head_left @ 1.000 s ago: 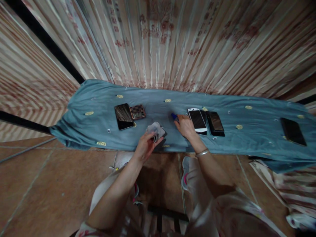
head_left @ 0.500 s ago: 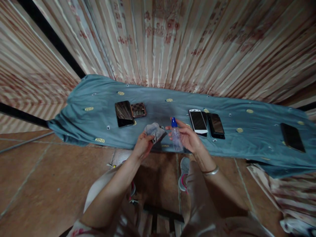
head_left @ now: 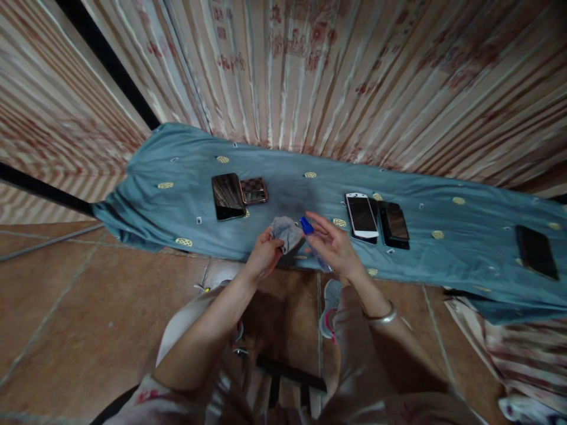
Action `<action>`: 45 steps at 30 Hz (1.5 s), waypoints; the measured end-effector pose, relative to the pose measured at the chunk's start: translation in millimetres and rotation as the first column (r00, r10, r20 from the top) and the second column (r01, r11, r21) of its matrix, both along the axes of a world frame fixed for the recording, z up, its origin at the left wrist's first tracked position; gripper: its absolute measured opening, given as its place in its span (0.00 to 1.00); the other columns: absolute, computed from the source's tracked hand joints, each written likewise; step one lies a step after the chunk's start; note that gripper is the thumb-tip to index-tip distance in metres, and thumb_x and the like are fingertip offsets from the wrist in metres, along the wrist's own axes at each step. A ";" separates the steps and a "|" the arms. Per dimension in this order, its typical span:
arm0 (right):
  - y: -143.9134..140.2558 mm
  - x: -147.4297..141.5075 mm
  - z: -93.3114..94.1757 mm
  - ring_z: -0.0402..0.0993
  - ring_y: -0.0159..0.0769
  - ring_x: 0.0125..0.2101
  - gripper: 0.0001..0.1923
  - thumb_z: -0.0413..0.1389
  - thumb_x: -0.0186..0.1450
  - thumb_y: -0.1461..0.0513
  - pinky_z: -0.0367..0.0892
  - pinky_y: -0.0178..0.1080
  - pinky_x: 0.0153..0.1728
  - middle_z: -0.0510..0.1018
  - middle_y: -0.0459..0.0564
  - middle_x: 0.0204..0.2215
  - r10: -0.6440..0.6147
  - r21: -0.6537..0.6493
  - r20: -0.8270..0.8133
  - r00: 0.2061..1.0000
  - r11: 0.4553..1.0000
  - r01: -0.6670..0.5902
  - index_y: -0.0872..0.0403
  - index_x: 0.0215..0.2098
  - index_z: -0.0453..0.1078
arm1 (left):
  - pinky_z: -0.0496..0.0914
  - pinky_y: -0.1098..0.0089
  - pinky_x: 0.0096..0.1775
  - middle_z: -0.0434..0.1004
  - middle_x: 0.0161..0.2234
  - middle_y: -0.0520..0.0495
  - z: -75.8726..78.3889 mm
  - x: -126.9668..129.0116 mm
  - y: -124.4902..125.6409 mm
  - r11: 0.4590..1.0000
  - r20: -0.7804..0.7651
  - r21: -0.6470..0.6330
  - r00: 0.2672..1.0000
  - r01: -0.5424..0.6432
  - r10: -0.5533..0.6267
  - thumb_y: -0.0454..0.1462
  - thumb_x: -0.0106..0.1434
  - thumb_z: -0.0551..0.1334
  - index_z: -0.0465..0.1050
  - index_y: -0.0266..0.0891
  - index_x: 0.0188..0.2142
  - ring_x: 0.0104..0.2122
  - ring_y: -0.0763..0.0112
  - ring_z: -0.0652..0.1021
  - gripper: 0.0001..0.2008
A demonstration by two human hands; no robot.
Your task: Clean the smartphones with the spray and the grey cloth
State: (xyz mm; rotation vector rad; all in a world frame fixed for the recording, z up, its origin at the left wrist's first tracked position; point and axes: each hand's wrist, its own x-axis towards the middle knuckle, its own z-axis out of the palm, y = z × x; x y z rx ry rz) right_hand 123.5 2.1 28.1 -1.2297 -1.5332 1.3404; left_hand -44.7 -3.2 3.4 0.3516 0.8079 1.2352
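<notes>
My right hand (head_left: pixel 333 247) is no longer down on the blue sheet (head_left: pixel 465 248) beside the white phone (head_left: pixel 362 213), where it gripped the spray bottle (head_left: pixel 312 242) a second ago; it is now lifted off the sheet with the bottle in it. Half a second ago the bottle stood upright in my palm, blue cap up; now it is tilted, its cap leaning toward the grey cloth (head_left: pixel 286 232) and almost touching it. My left hand (head_left: pixel 264 257) now holds the cloth bunched higher and closer to my right hand, so the gap between them is nearly gone.
</notes>
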 end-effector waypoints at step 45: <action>-7.9 -10.0 -7.5 0.73 0.47 0.50 0.23 0.43 0.70 0.67 0.70 0.49 0.51 0.76 0.58 0.48 -0.204 0.542 0.689 0.695 0.782 -0.307 0.52 0.62 0.60 | 0.72 0.61 0.50 0.80 0.38 0.48 3.1 3.4 -5.0 0.998 -0.086 0.040 0.996 0.038 -0.034 0.23 0.43 0.58 0.73 0.38 0.41 0.47 0.61 0.77 0.24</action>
